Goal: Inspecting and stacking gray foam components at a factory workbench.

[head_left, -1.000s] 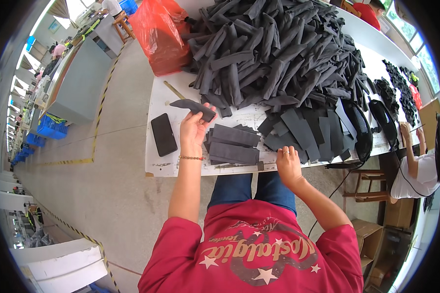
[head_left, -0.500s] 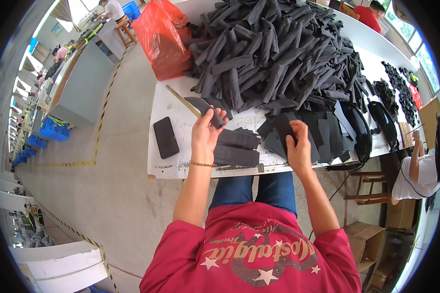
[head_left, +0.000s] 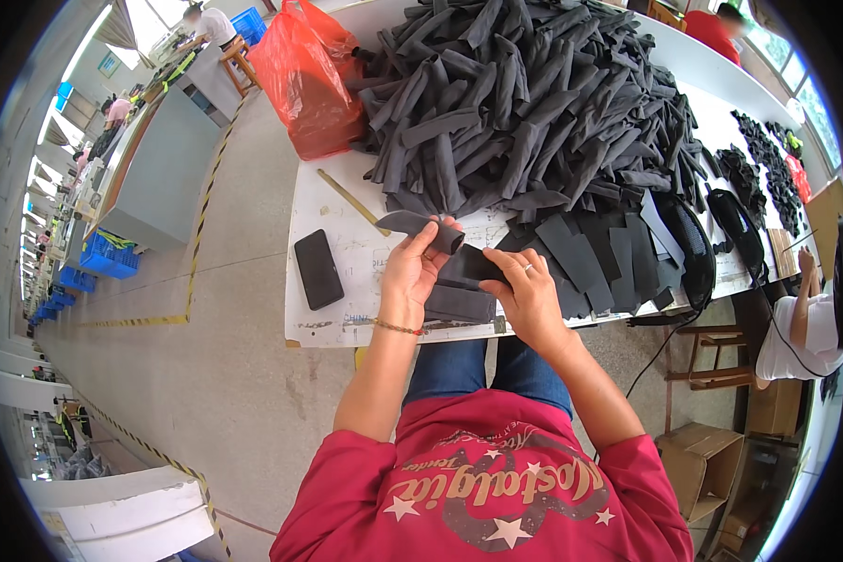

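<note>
My left hand is closed on a dark grey fabric sleeve, whose open end faces right. Just beside that opening, my right hand pinches a thin black flat strip between thumb and fingers. Whether the strip touches the sleeve I cannot tell. Below both hands lie folded dark fabric pieces near the table edge. To the right several flat black and grey strips are fanned out. A big heap of dark grey fabric sleeves covers the back of the table.
A black phone and a narrow yellowish stick lie on the white table at left. Behind them stands a red plastic bag. Black mesh-like objects sit at right. A person in white works farther right.
My right hand has moved left from the fanned strips, bringing a black strip toward my left hand. My left hand has shifted slightly right with the sleeve, away from the yellowish stick.
</note>
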The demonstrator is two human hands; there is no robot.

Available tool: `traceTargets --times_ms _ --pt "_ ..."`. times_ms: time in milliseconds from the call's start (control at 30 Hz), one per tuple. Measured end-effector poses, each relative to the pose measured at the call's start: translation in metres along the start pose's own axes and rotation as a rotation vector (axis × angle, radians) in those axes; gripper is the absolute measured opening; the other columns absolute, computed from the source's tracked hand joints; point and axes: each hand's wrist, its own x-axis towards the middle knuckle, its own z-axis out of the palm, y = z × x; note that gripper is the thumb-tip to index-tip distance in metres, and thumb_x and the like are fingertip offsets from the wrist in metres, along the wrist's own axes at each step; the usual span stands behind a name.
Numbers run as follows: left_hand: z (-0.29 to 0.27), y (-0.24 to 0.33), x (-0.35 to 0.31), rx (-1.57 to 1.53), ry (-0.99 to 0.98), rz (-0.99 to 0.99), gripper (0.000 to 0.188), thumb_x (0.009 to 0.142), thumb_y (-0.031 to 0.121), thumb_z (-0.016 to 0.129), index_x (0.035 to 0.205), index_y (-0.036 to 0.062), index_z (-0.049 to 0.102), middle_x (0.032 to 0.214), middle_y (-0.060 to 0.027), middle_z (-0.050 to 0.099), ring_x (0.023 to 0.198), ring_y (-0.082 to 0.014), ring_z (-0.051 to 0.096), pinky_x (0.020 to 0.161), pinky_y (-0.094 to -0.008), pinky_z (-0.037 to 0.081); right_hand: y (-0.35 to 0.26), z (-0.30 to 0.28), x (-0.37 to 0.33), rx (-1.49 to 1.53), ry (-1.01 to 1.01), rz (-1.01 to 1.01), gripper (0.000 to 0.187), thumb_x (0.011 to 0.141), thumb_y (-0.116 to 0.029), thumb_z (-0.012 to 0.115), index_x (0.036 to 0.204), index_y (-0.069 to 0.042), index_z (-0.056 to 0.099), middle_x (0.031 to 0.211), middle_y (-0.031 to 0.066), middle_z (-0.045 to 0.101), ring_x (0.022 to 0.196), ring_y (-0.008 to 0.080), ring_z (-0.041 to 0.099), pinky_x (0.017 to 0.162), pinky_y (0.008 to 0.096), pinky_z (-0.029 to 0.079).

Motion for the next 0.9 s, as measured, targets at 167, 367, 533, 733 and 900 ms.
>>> traceTargets --times_ms 167,367,533,733,900 --pt "0.004 -0.005 -0.004 0.013 -0.036 -0.039 0.018 0.09 0.008 0.064 0.106 0.0001 0.06 0.107 -0.0168 0.066 0.101 -0.0263 0.065 0.089 -0.0375 0.054 0.008 0.005 0.004 -0.105 0.114 -0.038 0.029 0.074 -0.007 0.073 0.103 -0.007 0.067 0.09 0.0046 0.066 0.082 0.0225 0.058 0.074 0.0355 0.043" --pt "0.007 -0.005 -0.009 0.005 -0.058 -0.088 0.022 0.09 0.006 0.063 0.111 -0.0004 0.057 0.11 -0.0193 0.065 0.104 -0.0277 0.064 0.092 -0.0395 0.053 0.008 0.001 0.009 -0.185 0.125 -0.106 0.025 0.074 -0.008 0.072 0.099 -0.008 0.067 0.087 0.0019 0.067 0.08 0.0195 0.058 0.072 0.0345 0.043" --pt "0.02 -0.003 -0.019 0.091 -0.062 0.011 0.03 0.091 0.004 0.061 0.118 -0.0022 0.051 0.112 -0.022 0.063 0.105 -0.0283 0.064 0.092 -0.0413 0.053 0.006 0.002 0.013 -0.248 0.148 -0.145 0.029 0.073 -0.008 0.073 0.101 -0.006 0.067 0.088 0.0026 0.066 0.079 0.0202 0.058 0.071 0.0345 0.043" --pt "0.034 0.004 -0.03 0.197 -0.025 0.115 0.032 0.092 0.006 0.06 0.121 -0.0027 0.049 0.11 -0.0222 0.063 0.107 -0.0287 0.063 0.088 -0.0435 0.055 -0.003 0.006 0.014 -0.264 0.206 -0.16 0.033 0.069 -0.006 0.075 0.101 -0.006 0.067 0.089 0.0034 0.066 0.077 0.0208 0.058 0.07 0.0345 0.043" --pt "0.024 0.018 -0.026 0.102 -0.085 -0.029 0.029 0.092 0.007 0.06 0.118 -0.0016 0.05 0.11 -0.022 0.063 0.107 -0.0297 0.063 0.087 -0.0458 0.056 0.003 -0.001 0.016 -0.201 0.197 -0.214 0.035 0.068 -0.005 0.074 0.102 -0.005 0.066 0.091 0.0036 0.067 0.077 0.0204 0.059 0.07 0.0345 0.043"
